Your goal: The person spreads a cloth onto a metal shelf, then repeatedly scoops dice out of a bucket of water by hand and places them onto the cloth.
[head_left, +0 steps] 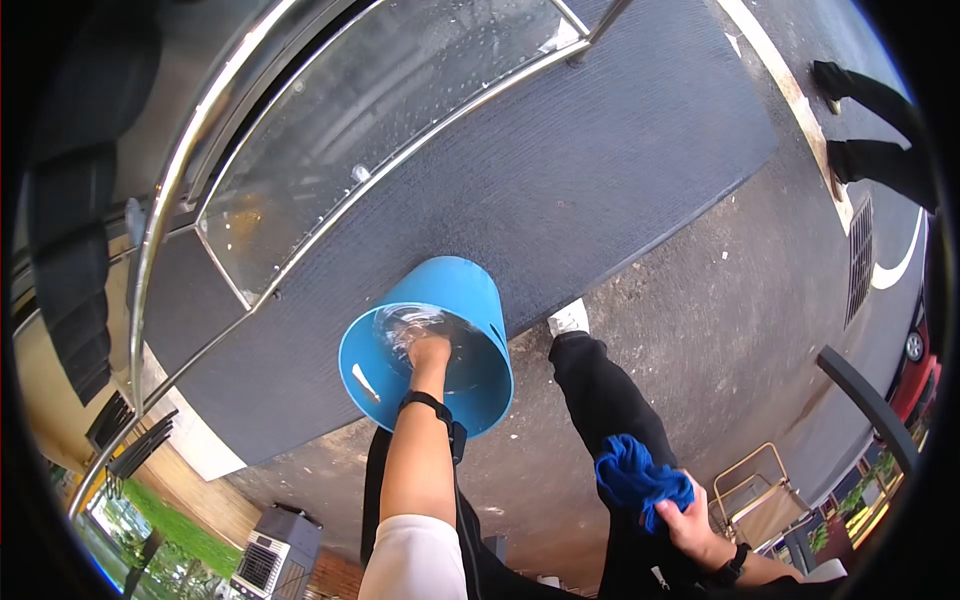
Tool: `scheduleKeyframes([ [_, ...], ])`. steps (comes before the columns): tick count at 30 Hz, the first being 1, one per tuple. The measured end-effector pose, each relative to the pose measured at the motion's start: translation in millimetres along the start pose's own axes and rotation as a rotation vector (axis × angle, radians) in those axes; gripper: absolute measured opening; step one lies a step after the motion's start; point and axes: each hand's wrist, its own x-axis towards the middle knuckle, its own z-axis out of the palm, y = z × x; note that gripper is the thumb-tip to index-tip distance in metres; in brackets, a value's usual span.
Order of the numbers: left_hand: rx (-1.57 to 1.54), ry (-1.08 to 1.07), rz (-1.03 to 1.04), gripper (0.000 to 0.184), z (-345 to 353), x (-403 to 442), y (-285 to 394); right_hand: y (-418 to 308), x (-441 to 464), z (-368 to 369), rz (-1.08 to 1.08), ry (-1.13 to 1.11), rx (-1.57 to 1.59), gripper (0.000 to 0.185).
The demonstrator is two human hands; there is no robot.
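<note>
A blue bucket (485, 290) with water inside stands on the dark ribbed mat. My left hand (430, 349) reaches down into it. The water and glare hide the fingers, so whether they hold anything does not show. A bunched blue cloth (640, 482) is gripped in my right hand (688, 522), off to the right over my dark trouser leg. The bucket and the cloth are well apart.
A metal-framed glass panel (370, 110) with water drops lies beyond the bucket. The mat (620, 170) ends at rough pavement. Another person's legs (880, 165) are at upper right. A folding frame (760, 495) and an air cooler (275, 560) are nearer.
</note>
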Motion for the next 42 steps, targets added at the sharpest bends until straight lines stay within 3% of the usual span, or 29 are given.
scheduleKeyframes([
  [2,0.003,0.048,-0.011,0.076,16,26,-1,19,5,-4,-0.075,0.038,-0.046,0.06],
  [4,0.038,0.033,0.047,0.073,16,37,6,10,5,0,-0.017,0.06,0.078,0.062],
  [11,0.285,0.145,0.54,0.064,8,59,41,13,2,6,0.047,0.118,0.169,0.065],
  [16,0.369,0.21,0.701,0.058,4,62,48,18,4,9,0.03,0.067,0.042,0.064],
  [20,0.395,0.214,0.735,0.057,2,52,52,1,6,18,0.091,0.092,0.052,0.054],
  [42,0.401,0.104,0.736,0.056,11,12,47,-13,17,14,0.12,0.095,0.12,0.055],
])
